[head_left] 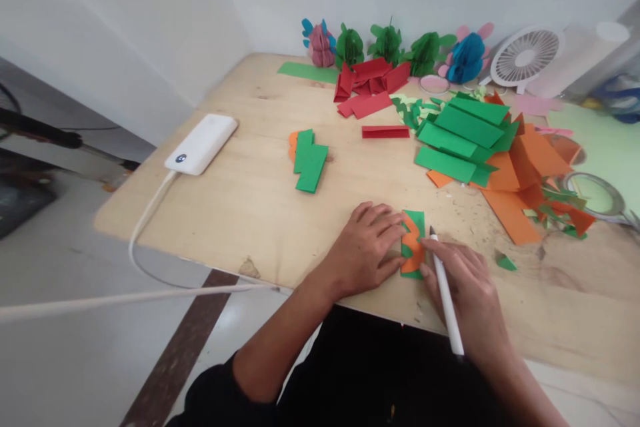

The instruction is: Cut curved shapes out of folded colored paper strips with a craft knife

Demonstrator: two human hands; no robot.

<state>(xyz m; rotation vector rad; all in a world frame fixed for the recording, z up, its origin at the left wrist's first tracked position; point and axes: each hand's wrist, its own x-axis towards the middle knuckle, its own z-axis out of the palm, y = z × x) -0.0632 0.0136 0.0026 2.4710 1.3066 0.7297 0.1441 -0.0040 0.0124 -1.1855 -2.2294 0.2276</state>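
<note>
"Evidently, the strip [419, 217] lies flat on the table [260, 207]. What could spoil it?"

"Slippage, perhaps. The left hand [367, 250] rests palm down, fingers loosely extended, gripping nothing, tips pressing at the strip's left edge. Should that pressure ease, the orange cutout [413, 245] on top of the strip could skid."

"And the right hand [465, 287]?"

"It curls around a white pen [445, 290], with thumb and a fingertip at the strip's right edge. The dark tip points away, just beside the strip; its height is hard to tell. A careless dip could smudge paper or wood, and a hard push might buckle the cutout."

"The materials?"

"Matte paper, mostly: the strip a plain rectangle, the cutout wavy and lobed. Beyond the strip to the left, green pieces [313, 163] overlap an orange one [293, 146]. Beyond it to the right, crisp green rectangles [470, 125] heap against creased orange sheets [543, 150]. Farther beyond the strip sit stiff red folds [373, 70] and, behind those, pleated paper figures [387, 45]. The table is pale, grainy wood."
</note>
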